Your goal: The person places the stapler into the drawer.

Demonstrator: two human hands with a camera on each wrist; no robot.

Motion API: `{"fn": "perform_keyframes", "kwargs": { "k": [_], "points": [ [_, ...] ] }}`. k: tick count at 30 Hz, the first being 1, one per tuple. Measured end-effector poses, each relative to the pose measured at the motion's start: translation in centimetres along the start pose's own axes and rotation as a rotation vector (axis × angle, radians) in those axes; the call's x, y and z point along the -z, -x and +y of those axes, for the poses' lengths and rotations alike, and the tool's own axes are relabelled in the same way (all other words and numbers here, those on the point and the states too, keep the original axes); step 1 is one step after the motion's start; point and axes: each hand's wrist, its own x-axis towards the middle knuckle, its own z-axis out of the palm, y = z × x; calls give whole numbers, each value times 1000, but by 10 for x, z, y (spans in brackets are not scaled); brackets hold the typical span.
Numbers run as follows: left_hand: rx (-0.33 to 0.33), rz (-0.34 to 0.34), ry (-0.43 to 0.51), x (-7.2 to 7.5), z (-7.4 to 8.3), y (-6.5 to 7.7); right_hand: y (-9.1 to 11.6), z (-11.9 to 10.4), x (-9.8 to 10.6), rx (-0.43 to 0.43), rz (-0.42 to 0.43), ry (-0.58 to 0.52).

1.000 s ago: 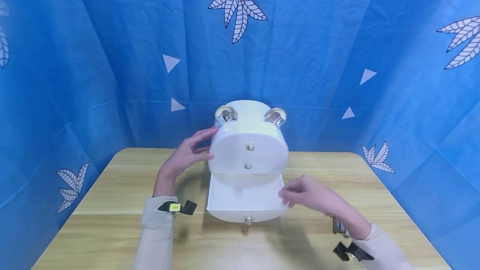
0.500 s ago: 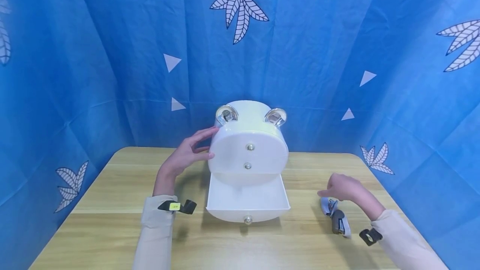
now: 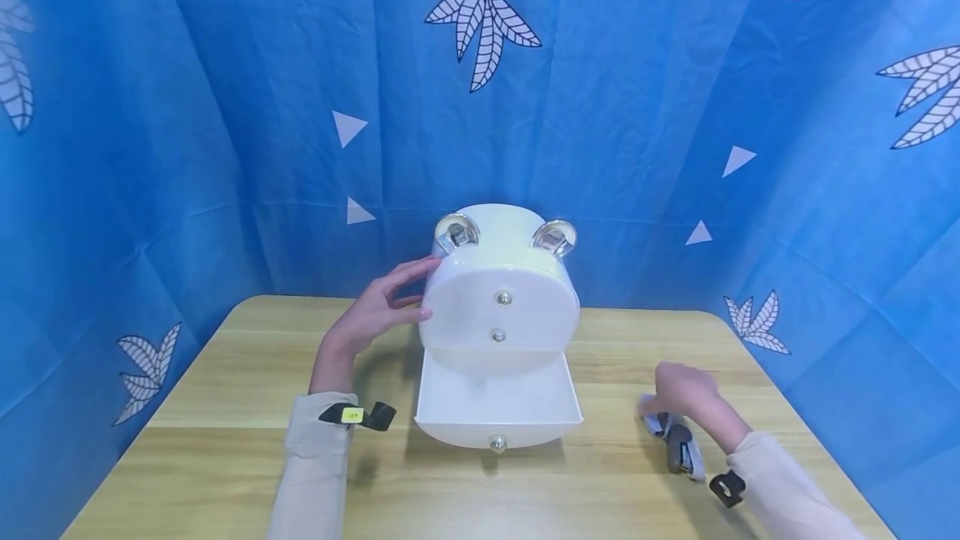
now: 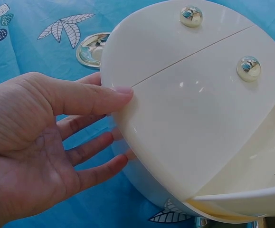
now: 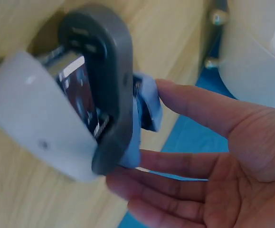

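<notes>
A glossy white drawer box (image 3: pixel 498 307) with silver ears and round knobs stands on the table. Its bottom drawer (image 3: pixel 498 390) is pulled out, with nothing visible inside. My left hand (image 3: pixel 371 311) rests against the box's left side; in the left wrist view the thumb touches the front edge and the fingers lie along the side. To the right, my right hand (image 3: pixel 686 390) pinches a small light blue object (image 5: pixel 149 102) between thumb and fingers; its kind is mostly hidden. Close beside it lies a grey and white stapler (image 5: pixel 118 90), nearer the camera.
Blue patterned cloth (image 3: pixel 480 132) hangs behind the table and along both sides. The wooden table (image 3: pixel 247 457) extends around the box. A round silver knob (image 3: pixel 498 444) sticks out from the open drawer's front.
My right hand has left the drawer's right edge, moved right and come down onto the light blue object beside the stapler. My left hand has stayed on the box.
</notes>
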Motion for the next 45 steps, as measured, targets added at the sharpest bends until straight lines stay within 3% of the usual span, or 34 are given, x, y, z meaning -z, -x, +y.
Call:
{"fn": "perform_keyframes", "kwargs": {
  "k": [8, 18, 22, 27, 31, 36, 45],
  "points": [
    [-5, 1, -1, -1, 0, 1, -4, -13, -7, 65, 70, -76],
    [-7, 4, -2, -1, 0, 0, -5, -17, -12, 84, 149, -148],
    [-4, 4, -4, -1, 0, 0, 1, -30, 4, 159, 213, -250],
    [0, 7, -4, -2, 1, 0, 16, -59, 27, 353, 305, -342],
    [10, 14, -5, -2, 2, 0, 25, -83, 37, 515, 334, -333],
    [15, 15, -4, -1, 2, 0, 24, -103, 32, 676, 276, -228],
    [7, 7, 0, -1, 1, 1, 9, -122, 16, 765, 216, -71]
  ]
}}
